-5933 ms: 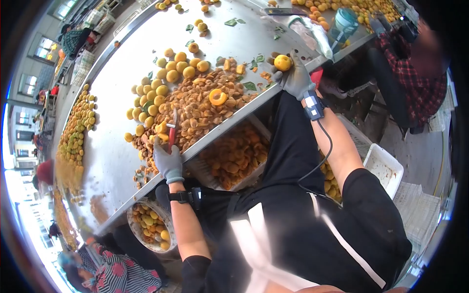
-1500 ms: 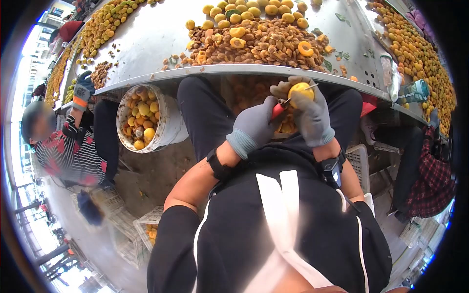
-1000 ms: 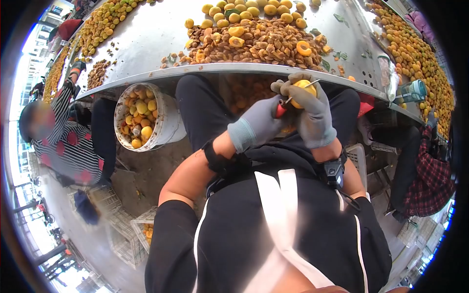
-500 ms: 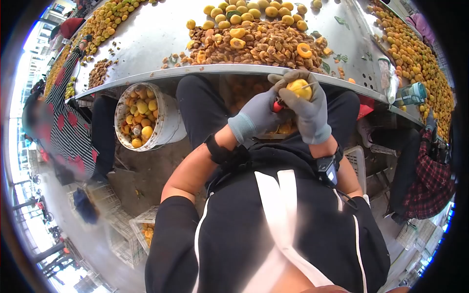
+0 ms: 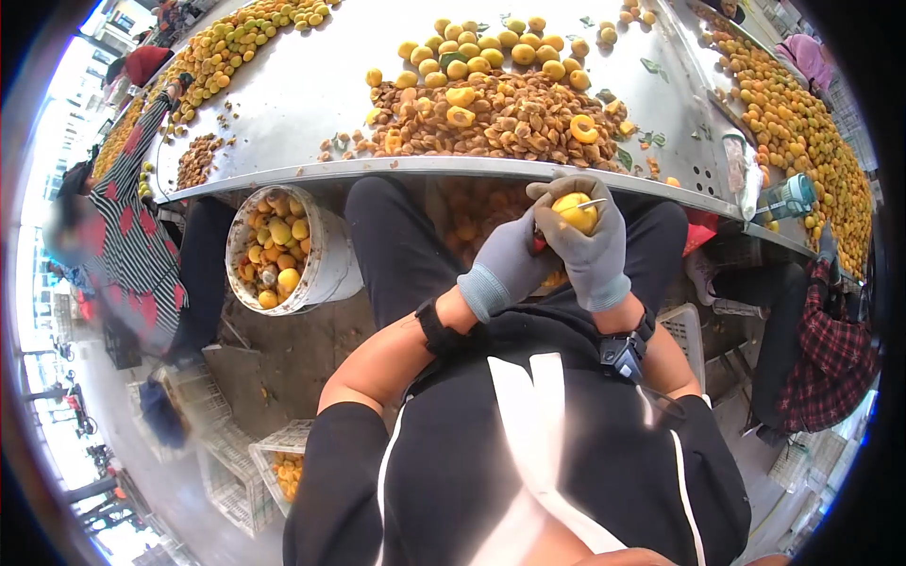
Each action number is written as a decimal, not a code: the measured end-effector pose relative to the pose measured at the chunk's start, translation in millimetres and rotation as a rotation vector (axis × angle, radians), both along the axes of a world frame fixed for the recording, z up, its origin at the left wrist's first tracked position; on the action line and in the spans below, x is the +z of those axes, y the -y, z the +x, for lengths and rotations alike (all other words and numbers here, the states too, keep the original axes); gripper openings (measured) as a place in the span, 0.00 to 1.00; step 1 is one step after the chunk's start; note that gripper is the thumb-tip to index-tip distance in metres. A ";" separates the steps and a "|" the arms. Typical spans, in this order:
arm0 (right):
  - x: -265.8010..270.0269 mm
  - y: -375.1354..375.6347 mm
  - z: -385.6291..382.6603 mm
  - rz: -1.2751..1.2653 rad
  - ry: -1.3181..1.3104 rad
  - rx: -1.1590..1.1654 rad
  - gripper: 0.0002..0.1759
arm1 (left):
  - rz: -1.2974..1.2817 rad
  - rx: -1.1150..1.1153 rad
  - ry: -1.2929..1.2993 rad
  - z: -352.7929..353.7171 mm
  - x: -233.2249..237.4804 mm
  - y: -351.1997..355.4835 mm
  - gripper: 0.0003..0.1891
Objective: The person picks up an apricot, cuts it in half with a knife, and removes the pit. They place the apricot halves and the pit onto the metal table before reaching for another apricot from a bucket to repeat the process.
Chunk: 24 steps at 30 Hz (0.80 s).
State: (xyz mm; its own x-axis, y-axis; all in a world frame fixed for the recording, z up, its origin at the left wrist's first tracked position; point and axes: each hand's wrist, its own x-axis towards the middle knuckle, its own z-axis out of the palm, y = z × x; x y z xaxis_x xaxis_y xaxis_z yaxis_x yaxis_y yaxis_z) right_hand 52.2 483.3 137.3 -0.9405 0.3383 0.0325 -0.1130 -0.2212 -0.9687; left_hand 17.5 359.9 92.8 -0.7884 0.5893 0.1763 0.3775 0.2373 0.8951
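Observation:
Both of my hands meet close to the table's front edge, in grey knit gloves. My left hand (image 5: 510, 259) is closed around a small knife with a red handle (image 5: 539, 241). The knife's thin blade (image 5: 593, 204) shows at the top of a yellow apricot (image 5: 575, 215). My right hand (image 5: 596, 247) is wrapped around that apricot, its fingers and thumb on either side of the fruit. Beyond my hands, a heap of brown apricot pits (image 5: 510, 123) lies on the metal table (image 5: 330, 85), with several whole apricots (image 5: 477, 47) behind it and some cut halves on top.
A white bucket (image 5: 330, 250) of apricots stands left of my legs. Crates (image 5: 231, 472) sit on the floor at the left. A teal-lidded bottle (image 5: 791, 196) lies near the table's right corner. People work on both sides, beside more apricots (image 5: 802, 123).
My hands, still holding the knife and apricot, have come slightly lower in view. The blade now points more to the right across the fruit's top. The whole view has shifted a little.

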 end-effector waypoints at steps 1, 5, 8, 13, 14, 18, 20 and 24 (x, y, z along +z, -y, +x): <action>-1.8 -6.6 -0.2 0.081 -0.089 0.100 0.14 | 0.107 -0.059 0.108 2.4 -0.1 1.0 0.22; 6.1 -26.0 -8.8 0.064 -0.252 0.405 0.15 | 0.098 -0.169 0.273 8.3 26.2 2.7 0.19; 8.4 -43.6 -24.3 -0.098 -0.269 0.705 0.15 | 0.146 -0.212 0.321 10.0 44.6 -2.2 0.16; 10.5 -30.9 -17.1 -0.135 -0.141 0.523 0.21 | 0.201 -0.327 0.700 -13.7 32.6 3.7 0.17; 8.8 -31.2 -15.3 -0.135 -0.142 0.523 0.21 | 0.171 -0.326 0.716 -15.8 32.0 6.0 0.18; -5.5 -34.8 -11.7 -0.050 -0.179 0.444 0.22 | 0.386 -0.289 0.733 -16.4 29.1 9.7 0.21; -8.8 -33.6 -10.3 -0.216 -0.054 0.263 0.21 | 0.311 -0.286 0.735 -23.3 24.0 7.4 0.22; -12.4 -24.2 -5.3 -0.337 0.043 0.125 0.19 | 0.263 -0.269 0.735 -21.6 17.1 2.1 0.21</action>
State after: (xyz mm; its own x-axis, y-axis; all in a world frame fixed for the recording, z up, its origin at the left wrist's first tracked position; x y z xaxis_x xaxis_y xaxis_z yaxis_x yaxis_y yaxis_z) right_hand 46.9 507.5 124.9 -0.9732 0.2060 -0.1022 -0.0254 -0.5382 -0.8424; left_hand -4.1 357.8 109.8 -0.5941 0.7861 -0.1708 -0.3116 -0.0292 0.9498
